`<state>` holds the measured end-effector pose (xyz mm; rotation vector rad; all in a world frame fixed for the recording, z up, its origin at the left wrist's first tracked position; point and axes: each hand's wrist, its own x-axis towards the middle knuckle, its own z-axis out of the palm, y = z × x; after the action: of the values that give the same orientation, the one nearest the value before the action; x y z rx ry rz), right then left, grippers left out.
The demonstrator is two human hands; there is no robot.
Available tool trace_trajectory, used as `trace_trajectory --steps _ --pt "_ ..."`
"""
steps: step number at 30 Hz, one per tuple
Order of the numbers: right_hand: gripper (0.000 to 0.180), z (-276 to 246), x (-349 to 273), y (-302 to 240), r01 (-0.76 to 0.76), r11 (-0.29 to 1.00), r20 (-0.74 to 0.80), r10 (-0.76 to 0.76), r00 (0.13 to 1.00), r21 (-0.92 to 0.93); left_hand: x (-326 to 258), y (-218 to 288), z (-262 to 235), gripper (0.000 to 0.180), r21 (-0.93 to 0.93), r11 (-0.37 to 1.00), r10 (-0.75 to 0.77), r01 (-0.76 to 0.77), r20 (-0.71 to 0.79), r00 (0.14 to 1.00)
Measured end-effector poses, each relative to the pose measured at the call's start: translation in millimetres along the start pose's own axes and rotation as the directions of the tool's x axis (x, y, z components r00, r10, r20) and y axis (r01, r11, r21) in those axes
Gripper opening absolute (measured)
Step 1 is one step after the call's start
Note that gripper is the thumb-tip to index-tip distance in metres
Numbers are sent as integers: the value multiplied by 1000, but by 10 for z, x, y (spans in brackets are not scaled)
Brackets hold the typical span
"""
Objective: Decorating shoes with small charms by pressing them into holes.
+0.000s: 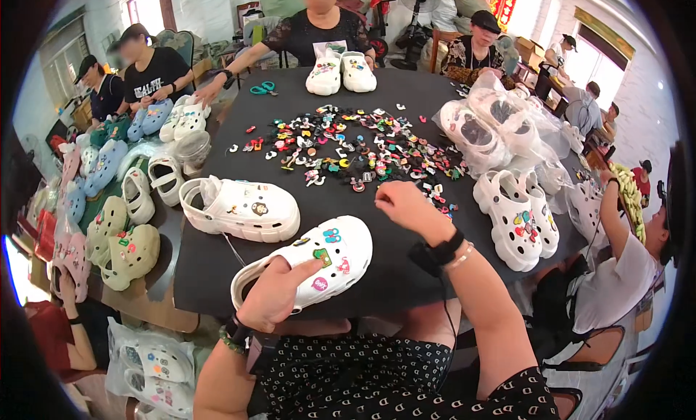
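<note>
My left hand (277, 293) grips a white clog shoe (341, 257) by its heel end, at the near edge of the black table (217, 275). The shoe bears several small coloured charms on its top. My right hand (406, 206) reaches forward with fingers pinched at the near edge of a scattered pile of small coloured charms (348, 148); whether it holds one I cannot tell. A second white clog (243, 208) with a dark charm lies just left of the held shoe.
A pair of white clogs (518, 224) stands to the right, with bagged white clogs (493, 130) behind. Another pair (341, 73) sits at the far side before a seated person. Green scissors (263, 88) lie far left. Several people sit around; pastel clogs (116, 239) cover the left table.
</note>
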<state>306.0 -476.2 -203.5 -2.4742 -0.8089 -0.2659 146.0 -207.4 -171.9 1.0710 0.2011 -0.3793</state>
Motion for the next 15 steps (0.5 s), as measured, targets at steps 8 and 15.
trace_trajectory --steps 8,15 --pt "9 -468 -283 -1151 125 891 81 -177 981 438 -44 7 20 39 16 999 -36 35 37 999" --pt "6 -290 -315 -1281 172 926 29 -193 981 335 -56 4 42 42 39 998 -51 51 1 999"
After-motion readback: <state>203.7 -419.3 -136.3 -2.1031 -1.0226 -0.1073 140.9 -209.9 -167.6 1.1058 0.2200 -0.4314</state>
